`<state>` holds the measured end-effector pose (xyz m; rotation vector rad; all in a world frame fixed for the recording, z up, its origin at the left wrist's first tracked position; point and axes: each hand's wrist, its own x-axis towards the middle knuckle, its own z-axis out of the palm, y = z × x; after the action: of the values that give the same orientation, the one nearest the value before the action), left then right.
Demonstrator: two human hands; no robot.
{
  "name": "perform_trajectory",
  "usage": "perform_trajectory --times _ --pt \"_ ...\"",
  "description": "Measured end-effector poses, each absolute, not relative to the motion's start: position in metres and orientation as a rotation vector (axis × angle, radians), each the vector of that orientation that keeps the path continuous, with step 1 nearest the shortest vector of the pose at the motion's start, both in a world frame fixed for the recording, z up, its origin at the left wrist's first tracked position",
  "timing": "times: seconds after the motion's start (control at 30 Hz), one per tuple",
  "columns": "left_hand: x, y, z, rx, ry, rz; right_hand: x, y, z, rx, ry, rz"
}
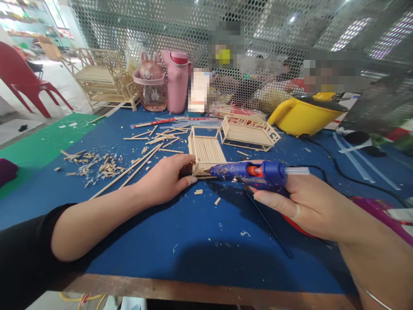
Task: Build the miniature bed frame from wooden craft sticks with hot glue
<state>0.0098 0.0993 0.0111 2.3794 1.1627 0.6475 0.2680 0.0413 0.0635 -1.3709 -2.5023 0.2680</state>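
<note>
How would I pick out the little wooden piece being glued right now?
Start at the blue table and find the blue glue gun in the right hand. Its nozzle points at a small stick tray, steadied by the left hand. Unlike the railed wooden frame behind it, it is flat slats.

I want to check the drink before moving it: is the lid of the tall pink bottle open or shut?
Shut. The red lid sits flat on top of the pink bottle, which stands upright at the back of the blue table.
</note>
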Motion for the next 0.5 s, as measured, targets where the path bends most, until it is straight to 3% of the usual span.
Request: perform_trajectory --times 0.5 --pt "0.0093 0.0999 0.0112 2.385 1.173 0.621 0.2693 0.0359 0.0697 -1.421 -2.446 0.305"
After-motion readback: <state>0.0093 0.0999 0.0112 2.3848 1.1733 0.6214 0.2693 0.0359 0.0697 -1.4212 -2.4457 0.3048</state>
